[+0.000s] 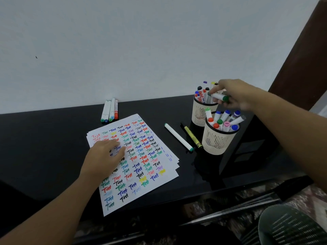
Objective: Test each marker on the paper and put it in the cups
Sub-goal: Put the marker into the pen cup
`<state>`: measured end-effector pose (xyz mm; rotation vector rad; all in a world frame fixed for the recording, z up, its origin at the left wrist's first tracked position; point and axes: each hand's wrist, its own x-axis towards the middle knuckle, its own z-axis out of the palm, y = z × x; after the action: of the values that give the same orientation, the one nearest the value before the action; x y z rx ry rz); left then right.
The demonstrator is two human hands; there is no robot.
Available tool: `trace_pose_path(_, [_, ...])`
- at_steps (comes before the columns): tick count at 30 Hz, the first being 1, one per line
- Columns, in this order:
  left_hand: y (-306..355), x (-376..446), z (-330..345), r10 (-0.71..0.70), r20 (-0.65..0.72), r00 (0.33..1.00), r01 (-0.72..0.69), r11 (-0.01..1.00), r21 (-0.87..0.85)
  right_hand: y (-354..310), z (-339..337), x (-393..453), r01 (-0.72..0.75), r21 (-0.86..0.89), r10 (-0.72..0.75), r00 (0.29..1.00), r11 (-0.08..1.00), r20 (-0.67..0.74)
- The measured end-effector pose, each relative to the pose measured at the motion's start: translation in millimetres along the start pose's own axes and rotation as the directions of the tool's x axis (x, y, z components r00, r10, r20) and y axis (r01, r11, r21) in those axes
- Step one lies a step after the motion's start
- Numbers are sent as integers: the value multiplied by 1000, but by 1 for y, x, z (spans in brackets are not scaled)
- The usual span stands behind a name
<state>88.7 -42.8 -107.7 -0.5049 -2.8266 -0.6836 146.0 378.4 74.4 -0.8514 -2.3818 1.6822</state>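
Observation:
A stack of white paper [155, 175] covered in coloured "Test" marks lies on the black table [44, 147]. My left hand [104, 156] rests flat on the paper's left part, fingers straight. My right hand [233, 93] hovers over the far cream cup [200, 112] and pinches a white marker with a green cap [219, 97], held nearly level above the cup's rim. The near cream cup [215, 140] holds several capped markers. The far cup holds several more.
Several markers [110, 111] lie side by side against the wall beyond the paper. A white marker with green ends [178, 137] and a yellow one [192, 137] lie between paper and cups. A dark box [247, 147] stands right of the cups. A mesh chair [292, 227] sits bottom right.

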Motion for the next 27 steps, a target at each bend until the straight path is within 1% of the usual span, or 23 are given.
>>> trace_pose_path(2, [1, 0, 0, 4, -10, 1000, -4, 1000, -5, -2, -2, 1, -55, 120, 47, 997, 991, 68])
trace_pose_path(4, [2, 0, 0, 12, -17, 1000, -12, 1000, -4, -3, -2, 3, -81, 145, 67, 993, 986, 94])
trace_pose_path(5, [2, 0, 0, 14, -17, 1000, -14, 1000, -4, -3, -1, 5, -79, 126, 66, 992, 989, 103])
trace_pose_path(7, [2, 0, -1, 15, -17, 1000, -15, 1000, -5, 1, -1, 9, -39, 49, 33, 993, 998, 113])
trace_pose_path(8, [1, 0, -1, 15, -17, 1000, -15, 1000, -6, 4, 0, 10, -7, 4, 6, 996, 1000, 93])
trace_pose_path(10, [1, 0, -1, 16, -18, 1000, -16, 1000, -11, 8, 4, 10, 71, -73, -72, 997, 995, -13])
trace_pose_path(12, [0, 0, -1, 20, -16, 1000, -21, 1000, -13, 12, 8, 11, 145, -150, -165, 978, 978, -130])
trace_pose_path(13, [0, 0, 0, 23, -15, 1000, -23, 1000, -12, 14, 9, 13, 171, -183, -202, 966, 968, -161])
trace_pose_path(15, [0, 0, -1, 21, -14, 1000, -21, 1000, -11, 16, 10, 13, 186, -255, -231, 960, 949, -159])
trace_pose_path(18, [0, 0, -1, 17, -10, 1000, -17, 1000, -8, 18, 10, 12, 164, -392, -212, 974, 905, -83])
trace_pose_path(19, [0, 0, -1, 15, -9, 1000, -15, 1000, -10, 18, 10, 12, 169, -414, -220, 973, 894, -77])
trace_pose_path(21, [1, 0, -2, 8, -8, 1000, -8, 1000, -17, 17, 11, 11, 199, -411, -264, 959, 890, -107])
trace_pose_path(24, [2, -1, -2, -1, -5, 1000, 1, 1000, -30, 15, 15, 9, 252, -460, -352, 925, 851, -145])
trace_pose_path(27, [4, -1, -4, -21, 4, 1000, 22, 999, -46, 15, 19, 9, 282, -524, -405, 904, 803, -133])
